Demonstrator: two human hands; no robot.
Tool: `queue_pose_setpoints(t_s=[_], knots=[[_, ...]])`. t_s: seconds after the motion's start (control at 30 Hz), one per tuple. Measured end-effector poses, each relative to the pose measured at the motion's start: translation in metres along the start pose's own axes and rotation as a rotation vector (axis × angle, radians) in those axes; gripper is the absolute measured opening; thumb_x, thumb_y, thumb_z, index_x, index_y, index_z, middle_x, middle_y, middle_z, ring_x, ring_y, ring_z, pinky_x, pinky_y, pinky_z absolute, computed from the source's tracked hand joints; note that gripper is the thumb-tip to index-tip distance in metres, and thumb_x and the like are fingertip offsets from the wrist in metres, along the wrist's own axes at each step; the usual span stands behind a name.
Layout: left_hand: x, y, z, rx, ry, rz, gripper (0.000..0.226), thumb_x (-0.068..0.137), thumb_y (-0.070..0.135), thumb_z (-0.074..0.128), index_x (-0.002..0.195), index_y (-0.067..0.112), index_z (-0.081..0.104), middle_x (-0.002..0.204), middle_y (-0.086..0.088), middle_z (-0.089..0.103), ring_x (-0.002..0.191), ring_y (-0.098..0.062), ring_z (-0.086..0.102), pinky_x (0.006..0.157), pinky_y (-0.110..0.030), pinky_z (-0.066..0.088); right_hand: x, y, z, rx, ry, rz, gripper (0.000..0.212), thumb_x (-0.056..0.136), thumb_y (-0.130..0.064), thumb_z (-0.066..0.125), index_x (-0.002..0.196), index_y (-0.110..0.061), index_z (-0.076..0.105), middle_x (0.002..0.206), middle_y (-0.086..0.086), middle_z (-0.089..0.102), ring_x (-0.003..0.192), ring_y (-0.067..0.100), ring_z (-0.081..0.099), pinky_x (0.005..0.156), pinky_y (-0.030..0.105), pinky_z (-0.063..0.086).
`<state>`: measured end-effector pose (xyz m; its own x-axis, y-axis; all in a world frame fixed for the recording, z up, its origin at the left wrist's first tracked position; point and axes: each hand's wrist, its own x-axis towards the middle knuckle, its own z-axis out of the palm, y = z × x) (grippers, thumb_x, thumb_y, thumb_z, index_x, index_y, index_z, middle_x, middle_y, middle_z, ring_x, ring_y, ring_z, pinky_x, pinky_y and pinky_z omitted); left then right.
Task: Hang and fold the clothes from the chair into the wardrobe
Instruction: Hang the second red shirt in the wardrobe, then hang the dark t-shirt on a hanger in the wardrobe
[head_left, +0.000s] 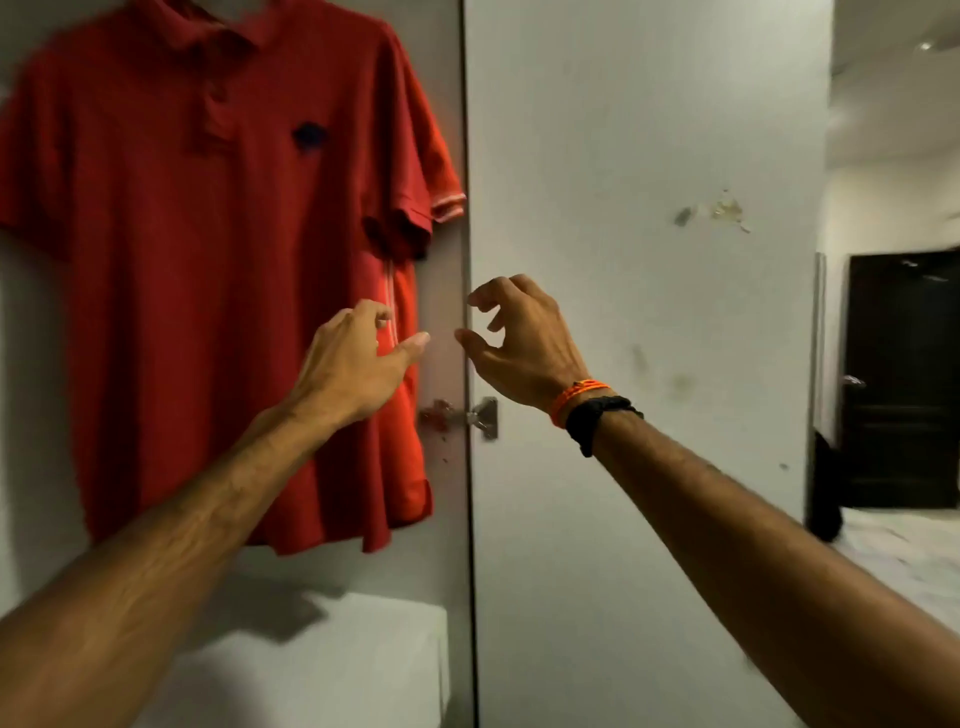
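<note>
A red polo shirt (208, 270) (soft knit, dark chest emblem) is seen hung inside the wardrobe (447, 291), beside its pale open door (649, 312). The left hand (353, 358) and right hand (519, 338) are held empty, fingers loosely curled, near the shirt's edge.

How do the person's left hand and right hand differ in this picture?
The left hand is in front of the red polo shirt; the right hand is in front of the white wardrobe door. Only the right wrist wears orange and black bands. Both hands are open and empty.

Dark door (901, 379) far rt; marble floor (904, 551).
</note>
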<state>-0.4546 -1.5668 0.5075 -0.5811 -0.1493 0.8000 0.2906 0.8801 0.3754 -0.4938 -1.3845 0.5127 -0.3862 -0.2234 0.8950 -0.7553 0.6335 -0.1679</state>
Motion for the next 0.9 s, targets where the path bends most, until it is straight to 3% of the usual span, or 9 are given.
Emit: queue_pose_setpoints(t_s=[0.13,0.4,0.53,0.73,0.9], knots=[[-0.056,0.052,0.061,-0.130,-0.189,-0.004,0.053,0.088,0.048,0.066,0.127,0.013,0.057,0.124,-0.006,0.063,0.102,-0.019,0.063,0.092,-0.032,0.047,-0.081,0.037,-0.047,-0.039,-0.011,0.162,0.032,0.086,-0.028,0.073,0.113,-0.014,0.062,0.111,0.000,0.058,0.081,0.010,0.060,0.076,0.023,0.048],[-0.190,0.197,0.222,-0.358,-0.617,0.019,0.054,0.090,0.048,0.063,0.132,0.016,0.051,0.134,-0.006,0.057,0.109,-0.020,0.061,0.092,-0.039,0.054,-0.263,0.154,-0.167,-0.268,-0.147,0.489,0.036,0.087,-0.032,0.072,0.116,-0.014,0.062,0.116,0.002,0.058,0.086,0.013,0.062,0.079,0.035,0.056],[-0.243,0.274,0.287,-0.424,-0.766,0.053,0.055,0.088,0.048,0.065,0.131,0.016,0.051,0.133,-0.008,0.057,0.111,-0.023,0.061,0.090,-0.038,0.055,-0.338,0.208,-0.233,-0.344,-0.159,0.638,0.032,0.088,-0.034,0.070,0.112,-0.015,0.062,0.113,0.004,0.058,0.086,0.017,0.059,0.076,0.034,0.056],[-0.322,0.382,0.375,-0.479,-0.946,0.095,0.054,0.089,0.043,0.067,0.132,0.014,0.052,0.133,-0.008,0.058,0.109,-0.020,0.060,0.086,-0.026,0.049,-0.449,0.288,-0.327,-0.395,-0.207,0.851,0.030,0.089,-0.032,0.069,0.114,-0.016,0.062,0.114,-0.001,0.058,0.079,0.007,0.057,0.072,0.020,0.046],[-0.373,0.438,0.450,-0.495,-1.062,0.122,0.051,0.088,0.041,0.070,0.127,0.012,0.056,0.130,-0.005,0.061,0.101,-0.019,0.064,0.087,-0.028,0.050,-0.528,0.348,-0.378,-0.428,-0.218,1.040,0.027,0.088,-0.029,0.069,0.111,-0.016,0.062,0.111,0.000,0.059,0.080,0.011,0.057,0.078,0.029,0.050]])
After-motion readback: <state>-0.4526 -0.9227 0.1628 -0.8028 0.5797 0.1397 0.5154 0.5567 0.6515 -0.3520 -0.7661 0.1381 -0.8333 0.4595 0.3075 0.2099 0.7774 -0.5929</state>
